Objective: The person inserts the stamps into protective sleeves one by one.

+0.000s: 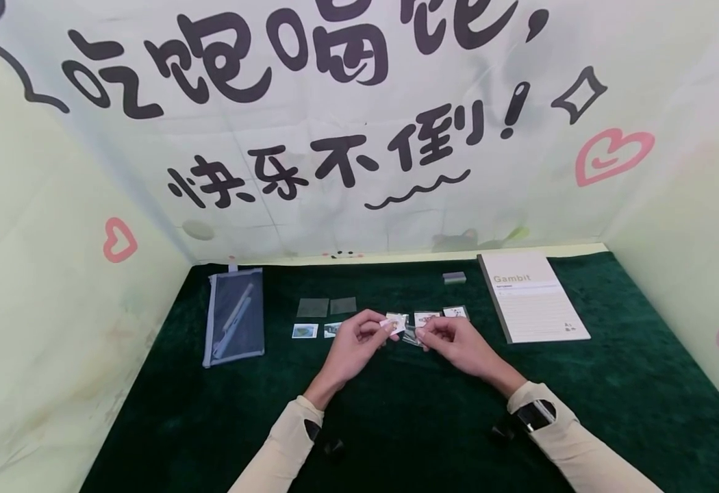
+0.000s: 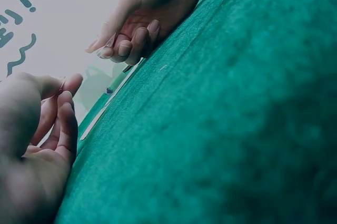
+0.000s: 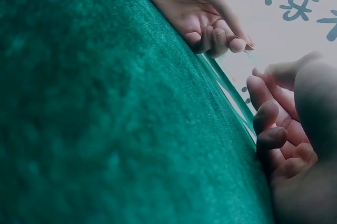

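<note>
In the head view my left hand (image 1: 355, 344) pinches a small picture card (image 1: 394, 323), stamp-sized, between thumb and fingers. Facing it, my right hand (image 1: 460, 344) pinches a small clear plastic sleeve (image 1: 411, 336) right beside the card. Both hands are raised over the cloth with fingertips close together. Behind them lie two small picture cards, one near the middle (image 1: 426, 318) and one farther right (image 1: 455, 312), each with a glossy edge. Left of my left hand lie a bluish card (image 1: 305, 331) and another card (image 1: 332, 330) partly hidden by the hand.
Two clear sleeves (image 1: 313, 307) lie flat behind the bluish cards. A mesh zip pouch (image 1: 236, 318) with pens inside is at the left. A notebook (image 1: 544, 301) lies at the right, and a small grey block (image 1: 455, 277) near the back edge of the green cloth (image 1: 409, 424).
</note>
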### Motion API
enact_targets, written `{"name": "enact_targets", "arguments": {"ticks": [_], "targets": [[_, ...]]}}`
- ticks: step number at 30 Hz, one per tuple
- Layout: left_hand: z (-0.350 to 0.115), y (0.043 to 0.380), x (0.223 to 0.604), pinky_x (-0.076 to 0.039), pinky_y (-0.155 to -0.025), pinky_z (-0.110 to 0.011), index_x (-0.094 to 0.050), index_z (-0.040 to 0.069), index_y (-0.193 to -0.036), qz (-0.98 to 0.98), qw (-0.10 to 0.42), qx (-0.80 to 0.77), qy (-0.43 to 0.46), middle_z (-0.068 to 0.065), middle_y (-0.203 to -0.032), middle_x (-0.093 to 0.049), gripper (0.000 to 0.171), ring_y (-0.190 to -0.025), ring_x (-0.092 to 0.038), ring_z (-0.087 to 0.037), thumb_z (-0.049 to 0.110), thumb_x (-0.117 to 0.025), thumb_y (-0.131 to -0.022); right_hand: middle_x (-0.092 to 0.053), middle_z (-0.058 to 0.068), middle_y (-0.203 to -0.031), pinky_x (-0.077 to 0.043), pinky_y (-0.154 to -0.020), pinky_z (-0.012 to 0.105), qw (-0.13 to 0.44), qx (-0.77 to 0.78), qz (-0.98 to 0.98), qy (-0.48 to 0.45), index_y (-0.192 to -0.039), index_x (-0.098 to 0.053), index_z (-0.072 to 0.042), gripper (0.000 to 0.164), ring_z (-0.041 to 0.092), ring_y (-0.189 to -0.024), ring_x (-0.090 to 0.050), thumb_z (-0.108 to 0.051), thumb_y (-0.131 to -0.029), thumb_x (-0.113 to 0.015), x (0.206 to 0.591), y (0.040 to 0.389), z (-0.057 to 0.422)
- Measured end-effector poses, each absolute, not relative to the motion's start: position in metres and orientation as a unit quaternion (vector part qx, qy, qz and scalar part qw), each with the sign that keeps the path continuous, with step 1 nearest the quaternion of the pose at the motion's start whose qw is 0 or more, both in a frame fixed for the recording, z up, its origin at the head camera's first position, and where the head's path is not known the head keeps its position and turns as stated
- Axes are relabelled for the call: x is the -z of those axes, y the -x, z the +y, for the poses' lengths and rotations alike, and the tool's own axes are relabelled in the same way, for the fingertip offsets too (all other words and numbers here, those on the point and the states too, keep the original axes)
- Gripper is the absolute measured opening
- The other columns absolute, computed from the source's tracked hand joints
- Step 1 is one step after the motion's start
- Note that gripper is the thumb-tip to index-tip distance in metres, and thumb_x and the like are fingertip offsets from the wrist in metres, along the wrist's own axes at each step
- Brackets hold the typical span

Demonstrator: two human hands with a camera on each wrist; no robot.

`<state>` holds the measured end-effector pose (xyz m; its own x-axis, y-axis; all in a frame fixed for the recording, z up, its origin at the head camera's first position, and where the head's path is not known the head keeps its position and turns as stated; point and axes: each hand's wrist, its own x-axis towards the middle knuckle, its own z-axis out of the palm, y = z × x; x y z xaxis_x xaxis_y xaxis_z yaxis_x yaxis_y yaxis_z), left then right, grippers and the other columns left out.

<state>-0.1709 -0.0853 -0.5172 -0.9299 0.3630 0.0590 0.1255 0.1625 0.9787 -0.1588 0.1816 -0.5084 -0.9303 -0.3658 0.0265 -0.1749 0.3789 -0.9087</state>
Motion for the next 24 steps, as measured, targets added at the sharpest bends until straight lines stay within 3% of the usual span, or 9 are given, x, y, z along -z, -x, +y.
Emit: {"name": "enact_targets", "arguments": {"ticks": [24], "targets": [[-0.0852,0.1703,0.5158,-0.055,-0.078,-0.027,-0.072,0.024,-0.120,0.764,0.102,-0.616,-0.162,0.003,-0.103,-0.083,0.027,-0.087,-0.070,-0.021,0.046,-0.071,-0.105,-0.073,0.006,-0.086,-0.047,-0.058,0.026,0.090,0.549,0.818,0.144,-0.098,-0.079,-0.018,0.025,0.015,-0.062,-0.057,-0.037,-0.109,-0.066,0.5093,0.1584,0.1818]]}}
